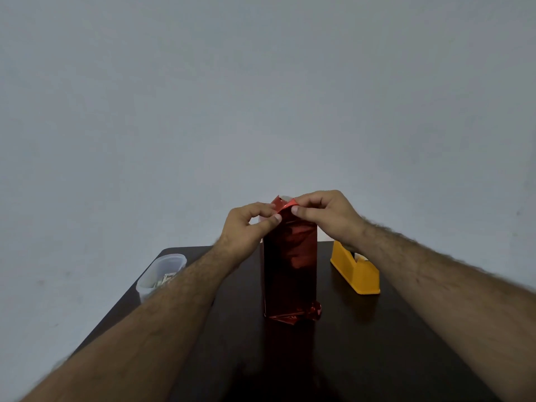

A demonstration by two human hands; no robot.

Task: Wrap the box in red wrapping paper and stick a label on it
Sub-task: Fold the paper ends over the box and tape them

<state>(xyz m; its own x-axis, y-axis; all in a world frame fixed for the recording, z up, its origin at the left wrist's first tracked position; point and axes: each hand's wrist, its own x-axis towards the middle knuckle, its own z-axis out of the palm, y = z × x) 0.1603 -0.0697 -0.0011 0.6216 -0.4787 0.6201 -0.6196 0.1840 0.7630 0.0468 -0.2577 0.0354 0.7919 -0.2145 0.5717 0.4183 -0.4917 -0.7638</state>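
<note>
A: Where is the box (pixel 290 265) seen?
B: Stood upright mid-table (pixel 362 343), covered in shiny red paper (pixel 285 206); crumpled paper is bunched at its base

A: Hands?
B: The top paper flap is pinched by both. Left hand (pixel 246 224) is curled at the flap's left edge, thumb and fingers closed on it. Right hand (pixel 324 213) is curled on the right edge, same pinch

A: Anything else noted?
B: A yellow tape holder (pixel 355 271) is set right of the box, apart from it. A clear tub (pixel 162 271) is placed at the left table edge, contents not made out
</note>
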